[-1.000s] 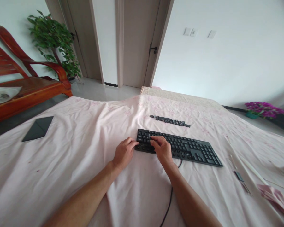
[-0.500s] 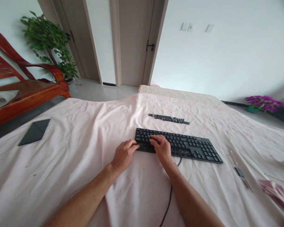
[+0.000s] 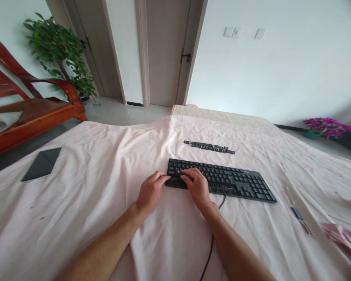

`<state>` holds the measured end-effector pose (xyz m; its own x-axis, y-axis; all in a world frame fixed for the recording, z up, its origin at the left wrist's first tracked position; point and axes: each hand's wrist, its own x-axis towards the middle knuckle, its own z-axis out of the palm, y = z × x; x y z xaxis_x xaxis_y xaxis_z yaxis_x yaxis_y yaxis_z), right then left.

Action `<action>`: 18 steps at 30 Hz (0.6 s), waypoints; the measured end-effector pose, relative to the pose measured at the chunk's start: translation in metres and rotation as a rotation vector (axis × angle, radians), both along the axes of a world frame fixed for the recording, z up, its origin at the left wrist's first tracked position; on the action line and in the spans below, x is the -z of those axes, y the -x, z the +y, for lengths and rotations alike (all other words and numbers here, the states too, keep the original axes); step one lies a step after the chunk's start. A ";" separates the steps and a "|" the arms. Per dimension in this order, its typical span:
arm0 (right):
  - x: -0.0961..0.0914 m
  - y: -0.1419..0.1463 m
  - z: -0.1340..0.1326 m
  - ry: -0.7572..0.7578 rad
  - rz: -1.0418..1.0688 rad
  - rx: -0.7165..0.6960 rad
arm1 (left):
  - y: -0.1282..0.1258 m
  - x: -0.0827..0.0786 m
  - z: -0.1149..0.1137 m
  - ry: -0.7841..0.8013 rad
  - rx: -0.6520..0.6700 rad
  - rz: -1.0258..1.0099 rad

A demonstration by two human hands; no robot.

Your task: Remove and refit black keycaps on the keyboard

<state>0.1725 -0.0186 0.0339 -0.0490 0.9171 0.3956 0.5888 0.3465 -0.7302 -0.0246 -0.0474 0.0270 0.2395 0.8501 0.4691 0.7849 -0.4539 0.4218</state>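
Hands (image 3: 198, 188) on keyboard (image 3: 241, 180) — lettering (image 3: 246, 171) unreadably small.

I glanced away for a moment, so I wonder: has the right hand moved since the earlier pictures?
Yes, slightly: judged against the loose keycaps, the right hand has shifted left along the keyboard.

The keyboard (image 3: 242, 183) lies on the cloth (image 3: 105, 187), loose keys (image 3: 206, 146) behind it. The left hand (image 3: 152, 191) is at its left end, the right hand (image 3: 197, 187) over its left half. A cable (image 3: 210, 249) runs from its near edge toward the front. The phone (image 3: 42, 164) lies well left. Beyond the cloth stand, left to right, bench (image 3: 32, 111), plant (image 3: 54, 45), door (image 3: 166, 50) and flowers (image 3: 327, 127).
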 end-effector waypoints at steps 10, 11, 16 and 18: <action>0.001 0.004 0.000 0.017 -0.102 0.035 | -0.002 0.004 0.005 0.014 -0.008 0.054; 0.001 0.005 -0.001 0.015 -0.125 0.036 | -0.002 0.004 0.005 0.019 -0.012 0.052; -0.005 0.009 -0.008 -0.020 -0.300 0.015 | 0.000 0.002 0.005 0.042 -0.020 0.001; -0.008 0.012 -0.011 -0.036 -0.368 -0.001 | 0.001 0.002 0.005 0.053 -0.018 -0.050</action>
<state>0.1606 -0.0295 0.0418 -0.1951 0.9026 0.3838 0.8093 0.3692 -0.4569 -0.0258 -0.0424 0.0249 0.2018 0.8779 0.4343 0.7702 -0.4161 0.4833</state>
